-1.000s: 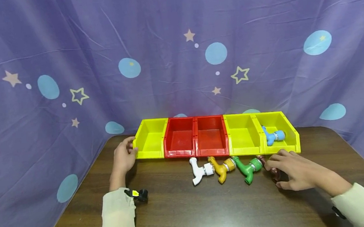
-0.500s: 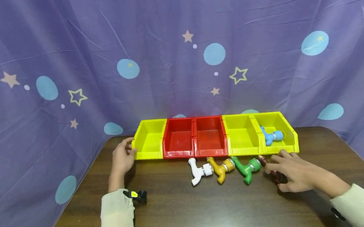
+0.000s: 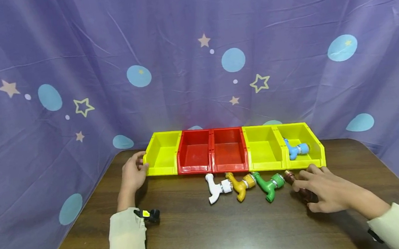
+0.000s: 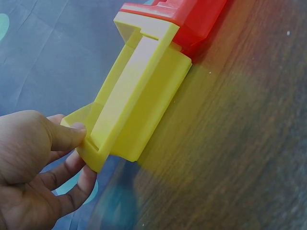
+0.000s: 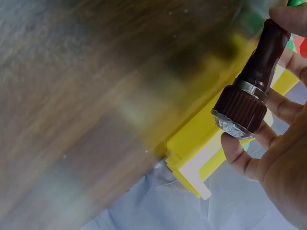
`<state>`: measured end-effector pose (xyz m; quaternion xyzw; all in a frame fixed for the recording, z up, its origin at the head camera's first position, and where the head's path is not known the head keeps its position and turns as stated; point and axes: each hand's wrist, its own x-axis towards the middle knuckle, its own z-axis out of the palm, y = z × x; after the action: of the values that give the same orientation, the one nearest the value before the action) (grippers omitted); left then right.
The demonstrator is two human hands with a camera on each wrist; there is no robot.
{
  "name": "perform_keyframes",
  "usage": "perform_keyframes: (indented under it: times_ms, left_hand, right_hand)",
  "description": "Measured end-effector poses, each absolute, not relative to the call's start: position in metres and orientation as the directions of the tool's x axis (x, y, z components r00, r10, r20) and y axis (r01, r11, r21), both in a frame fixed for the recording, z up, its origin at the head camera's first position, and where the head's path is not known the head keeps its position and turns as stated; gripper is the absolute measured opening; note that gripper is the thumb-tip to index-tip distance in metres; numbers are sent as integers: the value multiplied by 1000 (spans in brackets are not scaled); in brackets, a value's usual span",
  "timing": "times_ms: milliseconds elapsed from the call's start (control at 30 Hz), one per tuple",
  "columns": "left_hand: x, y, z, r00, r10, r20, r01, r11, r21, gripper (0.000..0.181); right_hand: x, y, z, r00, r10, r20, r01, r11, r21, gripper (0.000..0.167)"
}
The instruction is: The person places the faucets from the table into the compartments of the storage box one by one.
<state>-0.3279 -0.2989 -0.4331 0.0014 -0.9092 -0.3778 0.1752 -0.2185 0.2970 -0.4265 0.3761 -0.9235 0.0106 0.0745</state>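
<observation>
My left hand (image 3: 133, 173) pinches the left wall of the leftmost yellow bin (image 3: 163, 156), thumb on the rim and fingers outside. The left wrist view shows this yellow bin (image 4: 148, 96) beside a red one. My right hand (image 3: 326, 190) is over a dark brown tap (image 3: 289, 176) at the right of a row of taps, its fingers curled round it. In the right wrist view the brown tap (image 5: 249, 91) lies between thumb and fingers. Left of it lie a green tap (image 3: 269, 186), a yellow tap (image 3: 241, 188) and a white tap (image 3: 216, 189).
Two red bins (image 3: 195, 157) and further yellow bins (image 3: 268, 152) form one joined row along the back of the wooden table (image 3: 210, 231). A blue tap (image 3: 295, 149) lies in the rightmost bin. Behind hangs a purple curtain (image 3: 176, 30).
The brown tap has shifted slightly right with my right hand, widening its gap from the green tap. My left hand stays on the bin. The head view has panned slightly.
</observation>
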Motion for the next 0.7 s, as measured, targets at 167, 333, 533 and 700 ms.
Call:
perform_keyframes:
  times_ms: [167,333,533,700]
  left_hand:
    - [-328,-299,-433,-939,-139,314,123,719,684,44]
    - [-327,-299,-432,-938,-147,313,118,715,689,45]
    - [-328,-299,-434,-935,-141,324,128,720,682,44]
    - [-329,-299,-434,-934,-139,329,131,724,678,44]
  right_hand:
    - [-215,297,-420,-693,-702,168,-702,709,68,44]
    - [-216,296,-413,-683,-709,176,-707,702,88,42]
    - [-220,292,-406,-669,-721,179,-712,691,121,42]
    - [-226,285,-396,-649,-741,172,-726,671,153,42]
